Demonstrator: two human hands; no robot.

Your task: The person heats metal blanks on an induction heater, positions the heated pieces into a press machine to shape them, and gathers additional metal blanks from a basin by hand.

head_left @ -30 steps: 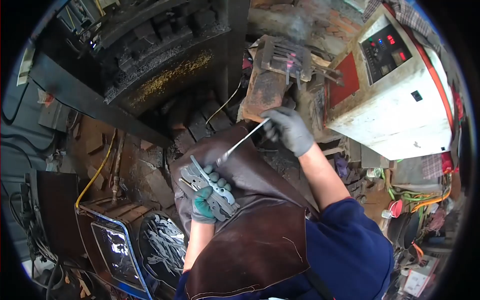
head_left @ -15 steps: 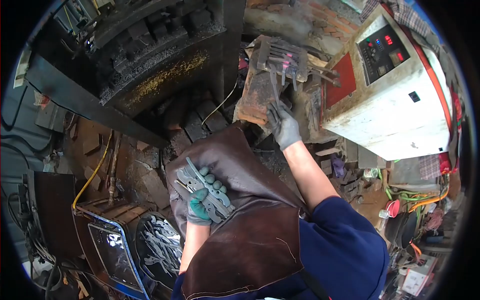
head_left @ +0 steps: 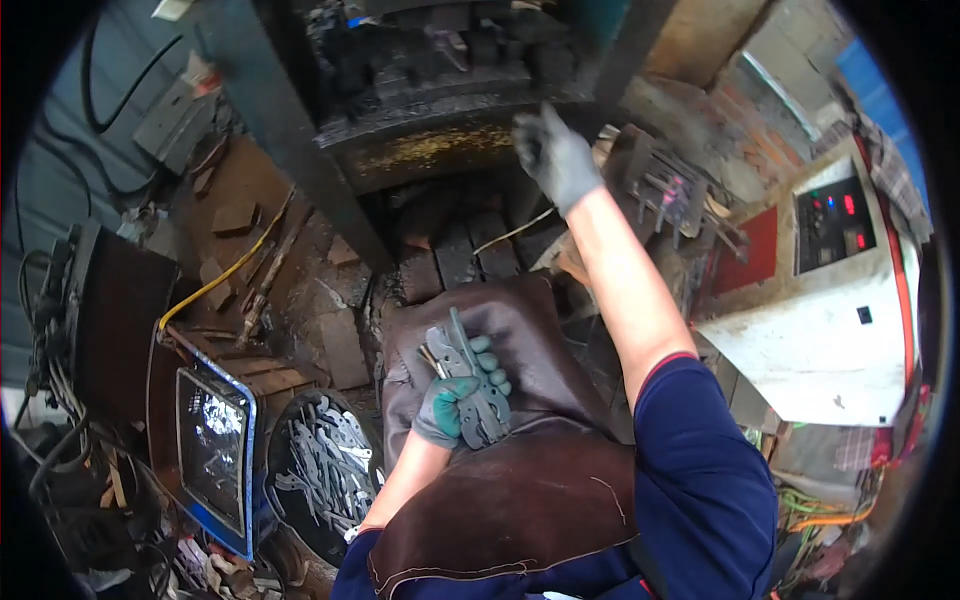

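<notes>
My left hand (head_left: 462, 400), in a grey and green glove, is wrapped round a bundle of flat grey metal pieces (head_left: 483, 405) above the brown leather apron (head_left: 530, 330). My right hand (head_left: 555, 158), in a grey glove, is reached out in front of the dark press (head_left: 440, 100); its fingers are blurred and whatever they hold cannot be made out. Right of that hand, several metal strips lie on a block (head_left: 655, 185), with a pink glow (head_left: 672, 190) at one of them.
A round container (head_left: 272, 480) of loose metal pieces stands at lower left beside a blue-edged frame (head_left: 250, 470). At right is a white control cabinet (head_left: 800, 350) with red digits. A yellow hose (head_left: 225, 285) crosses the floor at left, near bricks.
The view has turned left. My right hand has gone from the lap to the heating block, then left to the press. My left hand still holds the bundle.
</notes>
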